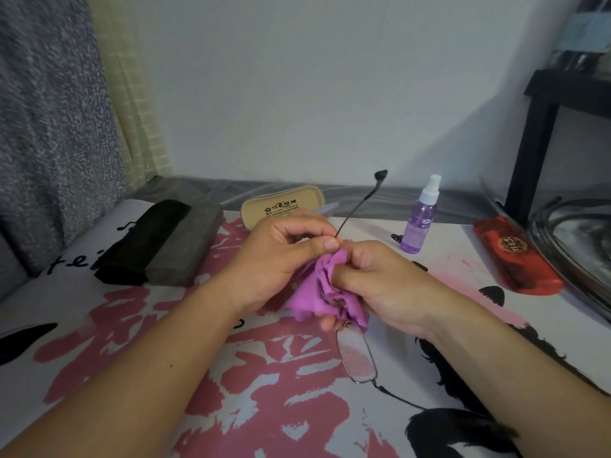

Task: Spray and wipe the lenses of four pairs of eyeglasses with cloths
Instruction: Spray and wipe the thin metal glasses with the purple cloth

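My left hand (pixel 281 256) pinches the eyeglasses (pixel 357 355) by the hinge, my right hand (pixel 373 285) pinching the purple cloth (pixel 322 289) round the far lens, frame running lengthwise toward me, near lens bare.

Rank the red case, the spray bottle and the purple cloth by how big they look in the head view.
1. red case
2. purple cloth, bunched in both hands and nearer the camera, so unsure
3. spray bottle
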Demonstrator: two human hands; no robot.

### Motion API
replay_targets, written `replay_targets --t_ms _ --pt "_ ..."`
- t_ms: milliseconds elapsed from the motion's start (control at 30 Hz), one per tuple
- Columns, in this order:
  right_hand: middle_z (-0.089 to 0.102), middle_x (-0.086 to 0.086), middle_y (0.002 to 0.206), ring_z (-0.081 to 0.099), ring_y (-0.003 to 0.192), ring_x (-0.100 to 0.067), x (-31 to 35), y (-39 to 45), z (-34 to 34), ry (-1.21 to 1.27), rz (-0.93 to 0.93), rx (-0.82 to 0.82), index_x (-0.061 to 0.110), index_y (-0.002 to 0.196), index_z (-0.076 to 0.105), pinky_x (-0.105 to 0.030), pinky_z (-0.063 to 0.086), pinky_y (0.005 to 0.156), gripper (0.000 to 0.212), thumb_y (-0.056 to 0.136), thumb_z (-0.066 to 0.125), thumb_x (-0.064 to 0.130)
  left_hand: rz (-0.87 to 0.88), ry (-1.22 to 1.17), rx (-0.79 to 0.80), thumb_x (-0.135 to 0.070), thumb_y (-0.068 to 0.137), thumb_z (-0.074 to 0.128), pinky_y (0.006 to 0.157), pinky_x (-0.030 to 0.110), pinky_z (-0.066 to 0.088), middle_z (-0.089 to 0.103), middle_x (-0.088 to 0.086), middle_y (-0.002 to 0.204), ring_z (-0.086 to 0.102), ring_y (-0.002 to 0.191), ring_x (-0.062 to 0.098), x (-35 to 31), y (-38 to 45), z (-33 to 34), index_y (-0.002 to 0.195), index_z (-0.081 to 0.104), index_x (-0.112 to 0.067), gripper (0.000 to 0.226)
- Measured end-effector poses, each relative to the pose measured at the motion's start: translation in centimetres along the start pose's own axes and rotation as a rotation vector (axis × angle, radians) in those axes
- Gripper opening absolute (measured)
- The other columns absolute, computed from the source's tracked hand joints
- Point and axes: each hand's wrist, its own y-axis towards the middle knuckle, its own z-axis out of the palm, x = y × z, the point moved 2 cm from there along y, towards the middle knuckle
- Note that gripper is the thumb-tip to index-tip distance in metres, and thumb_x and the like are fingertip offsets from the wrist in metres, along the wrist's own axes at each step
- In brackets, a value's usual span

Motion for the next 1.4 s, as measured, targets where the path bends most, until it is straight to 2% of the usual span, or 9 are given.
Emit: replay_targets --t_ms 133,300,500,600,800,967,1100,1300,1400 --pt "0.066 -0.034 0.119 0.073 0.096 -0.031 0.1 -0.3 -0.4 0.103 -0.032 0.232 -0.005 0.121 0.059 -0.033 0.061 0.081 0.024 0.103 0.042 -0.006 -0.011 -0.027 0.021 -0.015 0.080 0.074 0.081 0.022 0.052 0.068 -0.004 0.090 0.064 0.084 0.010 -0.1 -0.1 -0.2 0.088 0.078 -0.012 0.009" --pt "0.068 -0.028 0.114 0.074 0.098 -0.030 0.2 -0.5 -0.5 0.163 -0.020 0.313 0.000 0.121 0.060 -0.033 0.061 0.083 0.031 0.100 0.042 -0.013 -0.006 -0.050 0.043 -0.019 0.079 0.076 0.082 0.021 0.050 0.066 -0.007 0.091 0.063 0.086 0.008 -0.1 -0.2 0.1 0.085 0.080 -0.016 0.007" --pt "0.074 -0.015 0.078 0.069 0.059 -0.025 0.0 0.0 0.0 0.022 0.038 -0.051 0.004 0.103 0.062 -0.027 0.057 0.053 0.008 0.099 0.057 -0.001 -0.020 0.024 0.011 -0.018 0.082 0.073 0.082 0.025 0.050 0.068 -0.001 0.088 0.064 0.085 0.012 0.1 -0.1 0.2 0.090 0.076 -0.007 0.014" --pt "0.075 -0.013 0.079 0.069 0.056 -0.023 -0.1 0.3 0.1 0.005 0.005 -0.156 0.003 0.103 0.064 -0.029 0.059 0.054 0.006 0.098 0.061 0.004 -0.037 0.033 -0.038 -0.021 0.081 0.072 0.085 0.032 0.053 0.072 0.003 0.091 0.068 0.088 0.017 -0.2 0.0 0.4 0.094 0.077 -0.009 0.018" --pt "0.075 -0.018 0.078 0.068 0.064 -0.030 0.0 0.6 -1.4 0.093 -0.084 -0.275 0.003 0.094 0.070 -0.033 0.061 0.062 0.007 0.096 0.064 0.006 -0.272 0.087 0.077 -0.071 0.084 0.054 0.103 0.044 0.051 0.073 -0.004 0.114 0.069 0.111 0.019 -0.4 -0.3 0.4 0.123 0.067 -0.043 0.050" --pt "0.075 -0.021 0.082 0.071 0.064 -0.026 -1.0 1.0 -2.2 0.160 0.070 -0.290 0.002 0.102 0.074 -0.031 0.059 0.060 0.014 0.097 0.062 0.005 -0.423 0.037 0.091 -0.025 0.083 0.077 0.097 0.044 0.056 0.076 0.013 0.107 0.073 0.102 0.030 0.2 -0.5 1.0 0.117 0.072 -0.016 0.035" --pt "0.077 -0.018 0.098 0.073 0.078 -0.026 -1.7 0.9 -3.3 0.194 0.186 -0.233 0.006 0.113 0.074 -0.044 0.056 0.087 0.022 0.100 0.059 0.016 -0.536 -0.084 0.024 -0.010 0.080 0.076 0.084 0.040 0.061 0.073 0.025 0.109 0.073 0.094 0.032 0.6 -0.4 0.4 0.113 0.068 0.002 0.036" --pt "0.074 -0.017 0.082 0.062 0.065 -0.024 -2.0 1.6 -3.2 -0.043 0.061 -0.411 0.005 0.101 0.077 -0.025 0.049 0.050 0.014 0.097 0.065 0.009 -0.565 -0.028 0.031 -0.009 0.087 0.077 0.102 0.061 0.050 0.074 0.023 0.109 0.071 0.105 0.041 0.9 -0.8 1.2 0.119 0.066 -0.005 0.034" --pt "0.076 -0.020 0.098 0.073 0.085 -0.037 -1.8 1.6 -3.3 -0.035 0.024 -0.339 0.003 0.107 0.073 -0.040 0.061 0.076 0.015 0.092 0.070 0.005 -0.554 -0.048 -0.019 -0.001 0.086 0.075 0.102 0.064 0.048 0.073 0.027 0.108 0.071 0.103 0.043 0.8 -0.7 1.1 0.116 0.065 -0.001 0.031"
